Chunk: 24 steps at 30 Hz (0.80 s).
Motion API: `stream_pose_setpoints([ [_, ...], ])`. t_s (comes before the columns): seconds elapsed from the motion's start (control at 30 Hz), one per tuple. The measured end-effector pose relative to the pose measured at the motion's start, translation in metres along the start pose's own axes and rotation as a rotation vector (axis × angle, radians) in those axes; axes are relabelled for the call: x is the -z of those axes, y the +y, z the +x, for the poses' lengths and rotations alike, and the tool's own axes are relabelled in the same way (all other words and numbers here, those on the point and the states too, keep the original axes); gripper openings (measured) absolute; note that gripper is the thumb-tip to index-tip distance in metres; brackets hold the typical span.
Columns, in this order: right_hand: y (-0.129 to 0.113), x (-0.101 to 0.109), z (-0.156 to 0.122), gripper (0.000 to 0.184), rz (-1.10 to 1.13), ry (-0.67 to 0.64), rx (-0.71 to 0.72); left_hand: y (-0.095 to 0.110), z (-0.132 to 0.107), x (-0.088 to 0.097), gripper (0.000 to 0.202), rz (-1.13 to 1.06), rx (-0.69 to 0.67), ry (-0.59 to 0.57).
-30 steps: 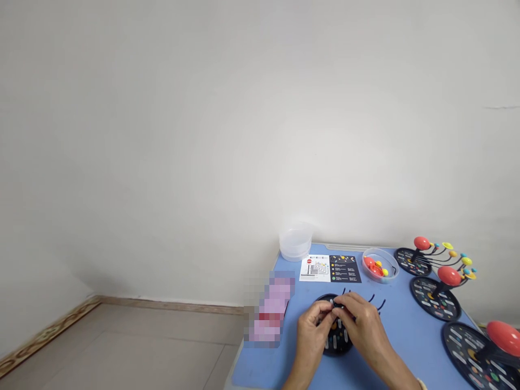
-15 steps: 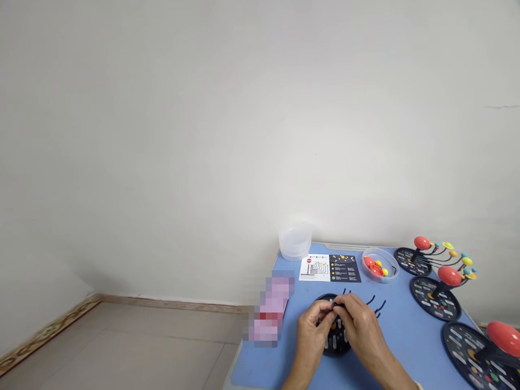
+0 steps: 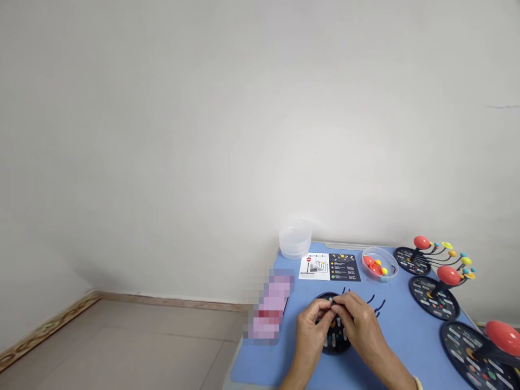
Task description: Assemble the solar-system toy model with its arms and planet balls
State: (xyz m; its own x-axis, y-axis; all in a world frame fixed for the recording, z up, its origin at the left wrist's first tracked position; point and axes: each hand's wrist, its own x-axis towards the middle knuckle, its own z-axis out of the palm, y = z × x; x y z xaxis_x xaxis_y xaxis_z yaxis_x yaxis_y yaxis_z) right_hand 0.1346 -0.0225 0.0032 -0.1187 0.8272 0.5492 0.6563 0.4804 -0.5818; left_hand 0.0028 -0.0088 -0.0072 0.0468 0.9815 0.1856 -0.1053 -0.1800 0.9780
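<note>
In the head view, low right of centre, the left hand (image 3: 311, 336) and right hand (image 3: 361, 327) curl closed, fingertips meeting on a small dark piece (image 3: 335, 305) too small to make out, above a black printed disc (image 3: 335, 344) on the blue tabletop (image 3: 406, 346). Thin black wires (image 3: 379, 307) lie just beyond the right hand; a clear tub (image 3: 379, 264) of red and yellow balls sits higher up, and solar-system models (image 3: 449, 275) stand at right.

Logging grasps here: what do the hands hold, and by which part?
Left hand and right hand pinch a small dark piece above the black solar-system disc; exact grip hidden.
</note>
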Motion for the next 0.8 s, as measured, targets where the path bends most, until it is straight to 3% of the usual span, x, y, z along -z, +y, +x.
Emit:
stream_pose_setpoints([
  [0.4, -0.004, 0.013, 0.01, 0.02, -0.025, -0.135, 0.023, -0.002, 0.0, 0.001, 0.016, 0.028, -0.058, 0.021],
  [0.8, 0.001, -0.002, -0.005, 0.019, 0.172, 0.075, -0.012, -0.001, -0.003, 0.0, 0.012, 0.072, -0.11, -0.004],
])
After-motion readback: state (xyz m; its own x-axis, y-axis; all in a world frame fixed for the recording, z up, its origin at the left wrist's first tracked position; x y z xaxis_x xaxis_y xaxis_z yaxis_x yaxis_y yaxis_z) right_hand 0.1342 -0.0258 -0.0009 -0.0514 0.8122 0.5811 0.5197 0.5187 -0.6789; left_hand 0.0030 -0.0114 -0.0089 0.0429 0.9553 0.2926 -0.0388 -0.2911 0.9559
